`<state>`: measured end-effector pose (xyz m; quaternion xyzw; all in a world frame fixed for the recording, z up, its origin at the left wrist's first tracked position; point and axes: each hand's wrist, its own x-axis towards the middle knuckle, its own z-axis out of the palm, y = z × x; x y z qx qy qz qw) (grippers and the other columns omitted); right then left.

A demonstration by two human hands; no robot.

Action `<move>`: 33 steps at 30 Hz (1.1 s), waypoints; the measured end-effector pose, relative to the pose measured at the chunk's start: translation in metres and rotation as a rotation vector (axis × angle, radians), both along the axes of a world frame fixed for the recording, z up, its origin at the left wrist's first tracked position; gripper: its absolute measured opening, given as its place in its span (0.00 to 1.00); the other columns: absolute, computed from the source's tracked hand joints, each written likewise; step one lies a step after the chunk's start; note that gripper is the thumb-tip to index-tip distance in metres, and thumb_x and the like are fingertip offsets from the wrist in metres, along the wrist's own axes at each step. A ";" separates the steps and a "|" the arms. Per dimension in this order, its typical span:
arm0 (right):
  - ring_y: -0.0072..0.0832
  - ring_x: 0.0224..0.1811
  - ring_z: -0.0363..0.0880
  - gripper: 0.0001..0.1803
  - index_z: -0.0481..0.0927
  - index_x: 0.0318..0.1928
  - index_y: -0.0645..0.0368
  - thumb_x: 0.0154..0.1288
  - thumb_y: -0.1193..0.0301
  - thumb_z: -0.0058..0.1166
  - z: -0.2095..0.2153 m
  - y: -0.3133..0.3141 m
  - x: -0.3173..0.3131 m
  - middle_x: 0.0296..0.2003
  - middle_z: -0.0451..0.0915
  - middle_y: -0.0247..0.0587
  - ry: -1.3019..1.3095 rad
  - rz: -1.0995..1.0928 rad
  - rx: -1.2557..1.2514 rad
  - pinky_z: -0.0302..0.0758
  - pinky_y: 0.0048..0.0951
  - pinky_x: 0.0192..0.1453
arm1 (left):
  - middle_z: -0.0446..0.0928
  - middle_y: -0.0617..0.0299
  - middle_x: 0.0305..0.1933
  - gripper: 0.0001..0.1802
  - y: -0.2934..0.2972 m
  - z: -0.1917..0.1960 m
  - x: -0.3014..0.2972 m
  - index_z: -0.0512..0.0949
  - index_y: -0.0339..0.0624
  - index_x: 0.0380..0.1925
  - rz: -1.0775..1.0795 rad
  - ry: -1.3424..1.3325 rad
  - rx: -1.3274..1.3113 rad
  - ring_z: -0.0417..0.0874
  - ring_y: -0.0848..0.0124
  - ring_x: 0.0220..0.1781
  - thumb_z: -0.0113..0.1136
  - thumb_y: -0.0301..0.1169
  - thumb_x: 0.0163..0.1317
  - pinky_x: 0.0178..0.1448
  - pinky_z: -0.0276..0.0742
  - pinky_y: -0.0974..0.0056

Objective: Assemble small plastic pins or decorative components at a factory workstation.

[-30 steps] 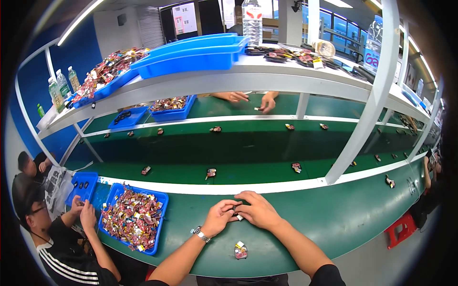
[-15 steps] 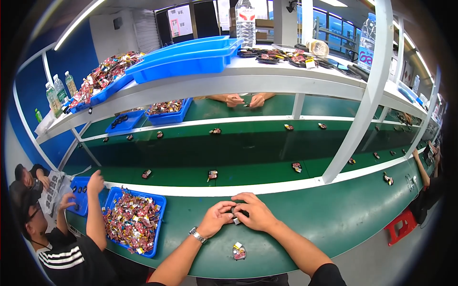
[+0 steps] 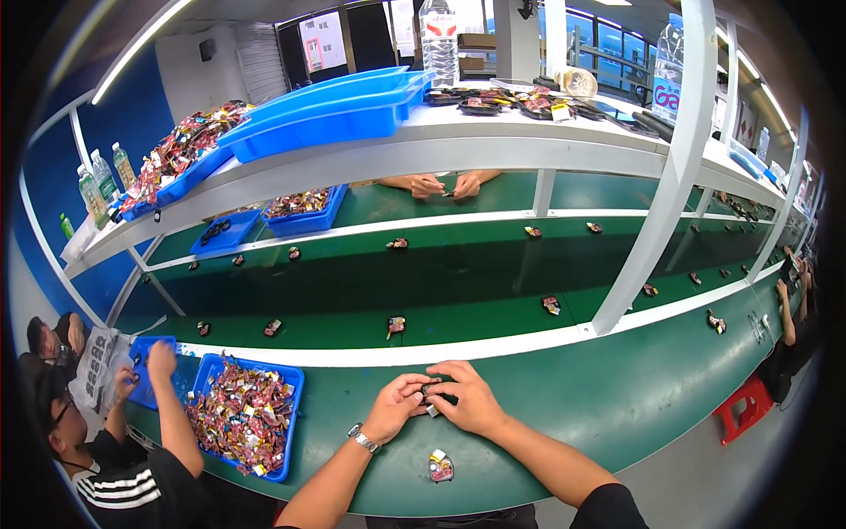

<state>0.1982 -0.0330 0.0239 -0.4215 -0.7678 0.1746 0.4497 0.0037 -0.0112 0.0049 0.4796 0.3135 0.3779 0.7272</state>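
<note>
Above the green worktop, my left hand (image 3: 397, 408) and my right hand (image 3: 467, 401) meet, fingers closed on a small black-cased piece (image 3: 431, 397). A pale square part hangs below it, and the fingers hide most of the rest. My left wrist wears a metal watch (image 3: 362, 438). Closer to me on the worktop (image 3: 564, 397) lies a small red-and-black electronic unit (image 3: 441, 466) with yellow and white bits, touched by neither hand. Left of my left forearm stands a blue bin (image 3: 295, 414) heaped with red, yellow and white small parts.
A white rail (image 3: 388, 356) separates the worktop from a green belt (image 3: 476, 322) carrying several spaced units. A slanting white post (image 3: 648, 203) rises at right, bearing an overhead shelf with blue trays (image 3: 322, 123). A co-worker (image 3: 132, 467) sits at left beside a smaller blue tray (image 3: 150, 395).
My hands stay together on the black-cased piece, nearly unmoved. The left co-worker's raised hand has dropped toward the small blue tray. Units on the near belt have drifted slightly right against the rail.
</note>
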 end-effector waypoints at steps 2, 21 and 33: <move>0.39 0.61 0.73 0.07 0.87 0.37 0.57 0.57 0.73 0.64 -0.001 0.000 -0.001 0.53 0.80 0.38 0.010 0.002 -0.012 0.73 0.37 0.62 | 0.77 0.59 0.57 0.16 0.000 0.000 -0.001 0.69 0.39 0.58 0.003 0.004 -0.018 0.80 0.72 0.56 0.48 0.22 0.72 0.57 0.80 0.65; 0.39 0.61 0.73 0.10 0.88 0.40 0.54 0.55 0.73 0.66 -0.011 0.001 -0.009 0.55 0.80 0.36 0.100 0.018 -0.080 0.73 0.38 0.64 | 0.75 0.55 0.62 0.13 0.000 -0.007 -0.001 0.70 0.40 0.54 0.020 -0.007 0.044 0.80 0.72 0.57 0.48 0.22 0.72 0.55 0.80 0.67; 0.39 0.61 0.73 0.09 0.88 0.38 0.55 0.55 0.74 0.66 -0.012 -0.003 -0.010 0.54 0.80 0.37 0.104 -0.044 -0.044 0.71 0.38 0.65 | 0.77 0.55 0.57 0.13 0.000 -0.008 0.000 0.70 0.38 0.54 0.055 -0.045 0.016 0.80 0.70 0.56 0.49 0.20 0.71 0.57 0.81 0.65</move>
